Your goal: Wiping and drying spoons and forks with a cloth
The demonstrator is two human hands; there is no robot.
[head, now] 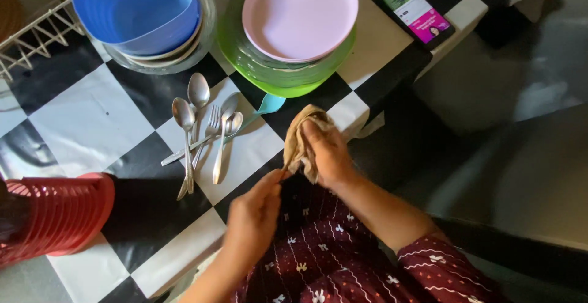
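My right hand (329,151) is closed around a crumpled beige cloth (300,142) at the near edge of the checkered table (86,119). My left hand (257,217) pinches something thin that runs into the cloth; the item itself is hidden by the cloth and fingers. Several spoons and a fork (205,131) lie loose on the table just left of the cloth. A light blue utensil handle (267,104) points out from under the green plate.
A pink plate (300,12) sits on a stack of glass plates and a green plate (282,76). A blue bowl (138,9) rests on stacked dishes at back left. A red ribbed basket (58,214) stands at left, a white wire rack (30,39) behind it, a phone (416,12) at back right.
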